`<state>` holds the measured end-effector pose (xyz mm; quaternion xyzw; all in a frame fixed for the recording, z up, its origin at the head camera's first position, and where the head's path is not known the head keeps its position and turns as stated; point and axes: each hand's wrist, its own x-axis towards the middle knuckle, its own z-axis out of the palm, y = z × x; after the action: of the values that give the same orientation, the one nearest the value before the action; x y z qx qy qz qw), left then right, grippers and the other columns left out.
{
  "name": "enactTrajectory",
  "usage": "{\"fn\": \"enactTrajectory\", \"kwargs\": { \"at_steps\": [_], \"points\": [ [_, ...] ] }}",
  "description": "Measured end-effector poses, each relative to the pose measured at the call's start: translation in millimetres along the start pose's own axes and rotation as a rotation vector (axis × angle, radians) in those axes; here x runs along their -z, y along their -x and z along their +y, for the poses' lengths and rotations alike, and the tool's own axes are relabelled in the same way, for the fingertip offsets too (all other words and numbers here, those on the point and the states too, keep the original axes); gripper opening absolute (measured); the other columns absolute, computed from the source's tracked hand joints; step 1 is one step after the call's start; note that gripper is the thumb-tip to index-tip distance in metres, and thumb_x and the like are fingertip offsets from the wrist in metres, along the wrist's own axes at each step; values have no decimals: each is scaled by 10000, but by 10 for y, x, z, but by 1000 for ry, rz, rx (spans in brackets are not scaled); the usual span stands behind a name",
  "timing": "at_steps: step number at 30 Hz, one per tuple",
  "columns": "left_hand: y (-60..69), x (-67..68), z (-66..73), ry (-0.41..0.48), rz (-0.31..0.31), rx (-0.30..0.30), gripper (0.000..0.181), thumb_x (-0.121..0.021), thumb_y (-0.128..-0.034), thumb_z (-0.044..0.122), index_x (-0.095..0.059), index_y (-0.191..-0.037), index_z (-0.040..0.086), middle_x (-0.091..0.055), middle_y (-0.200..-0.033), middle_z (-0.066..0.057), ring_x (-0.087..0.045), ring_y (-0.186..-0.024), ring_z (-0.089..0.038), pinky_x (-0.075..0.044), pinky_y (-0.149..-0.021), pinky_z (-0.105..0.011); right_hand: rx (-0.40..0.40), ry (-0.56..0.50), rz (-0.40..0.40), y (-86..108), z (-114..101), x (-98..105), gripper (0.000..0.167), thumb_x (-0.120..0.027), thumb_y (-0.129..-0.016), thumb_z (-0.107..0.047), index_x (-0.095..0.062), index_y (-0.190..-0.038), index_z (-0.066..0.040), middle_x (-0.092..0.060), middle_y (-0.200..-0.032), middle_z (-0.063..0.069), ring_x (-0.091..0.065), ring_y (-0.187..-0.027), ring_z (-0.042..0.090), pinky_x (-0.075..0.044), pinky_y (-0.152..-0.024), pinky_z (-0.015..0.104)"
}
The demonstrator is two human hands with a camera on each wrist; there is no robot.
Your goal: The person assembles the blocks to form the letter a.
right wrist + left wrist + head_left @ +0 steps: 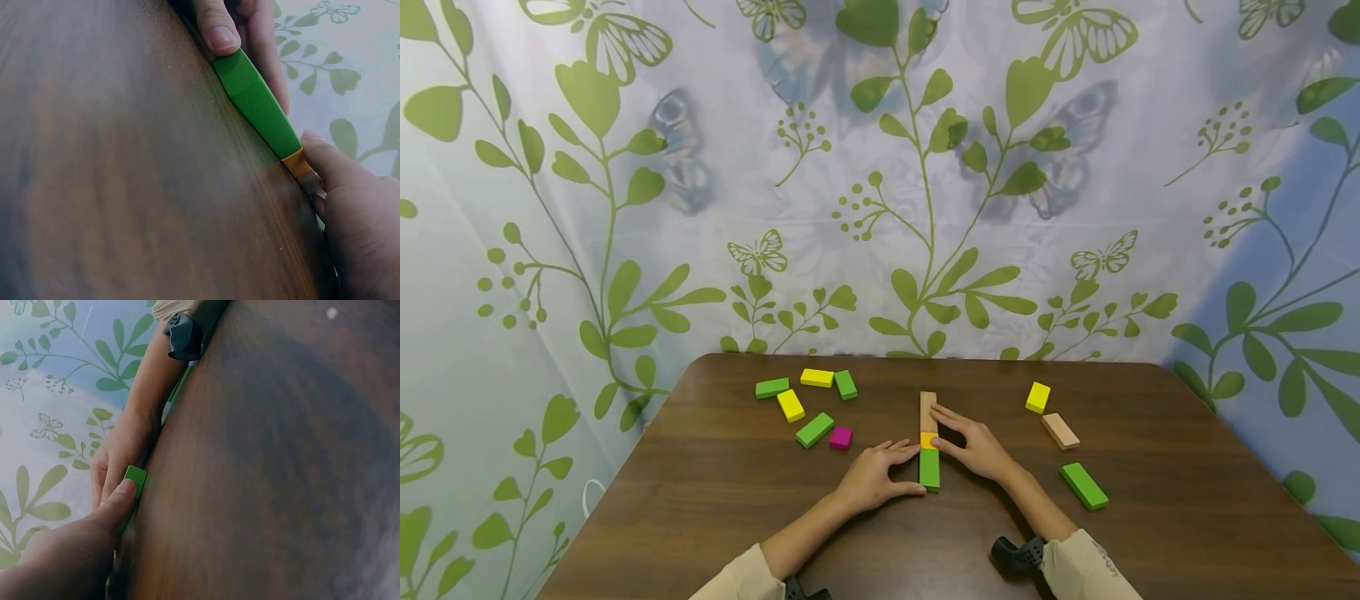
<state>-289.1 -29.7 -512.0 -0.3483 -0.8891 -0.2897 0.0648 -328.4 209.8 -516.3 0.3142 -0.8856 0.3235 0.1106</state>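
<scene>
Where a green block (929, 471), orange block (927, 442) and wooden block (928, 408) meet end-to-end on the desk (700, 483), the left hand (872, 477) and right hand (981, 450) touch opposite sides, fingers extended, likely for alignment.

You've room between your right hand (976, 450) and the loose wooden block (1061, 432); magenta block (841, 438) obstructs just past your left hand (871, 478).

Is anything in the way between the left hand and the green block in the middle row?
No, nothing visible: the left hand touches that green block, whose far end meets the orange block.
</scene>
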Motion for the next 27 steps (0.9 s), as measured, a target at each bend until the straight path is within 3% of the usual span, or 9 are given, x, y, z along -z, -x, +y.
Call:
{"fn": "enactTrajectory", "kwargs": {
  "at_steps": [5, 14, 19, 27],
  "points": [
    [11, 9, 26, -33, 0, -5, 660, -610, -791, 574, -537, -1323, 191, -521, -1314, -72, -471, -1200, -322, -390, -950, -506, 0, 3, -2, -4, 8, -5, 550, -591, -902, -347, -466, -1365, -79, -399, -1419, 91, -412, -1253, 274, -376, -957, 506],
    [8, -9, 24, -137, 18, -90, 661, -563, -831, 567, -529, -1326, 129, -537, -1302, -13, -454, -1231, -170, -366, -1003, -395, -19, -9, -17, -5, 7, 2, 556, -592, -900, -356, -462, -1370, -88, -389, -1426, 78, -402, -1260, 272, -368, -966, 503],
    [8, -10, 23, -126, 38, -107, 662, -575, -825, 563, -538, -1315, 119, -550, -1286, -15, -464, -1220, -151, -357, -1012, -369, -24, -17, -11, -2, -6, 6, 560, -594, -898, -356, -460, -1370, -86, -384, -1430, 77, -398, -1263, 273, -365, -966, 509],
    [19, 9, 23, -64, 45, -74, 700, -596, -788, 595, -540, -1315, 138, -551, -1284, -41, -494, -1192, -213, -410, -961, -397, -28, -67, 30, 31, -72, 19, 594, -613, -886, -360, -444, -1378, -74, -367, -1439, 98, -384, -1272, 294, -349, -962, 548]
  ]
}}
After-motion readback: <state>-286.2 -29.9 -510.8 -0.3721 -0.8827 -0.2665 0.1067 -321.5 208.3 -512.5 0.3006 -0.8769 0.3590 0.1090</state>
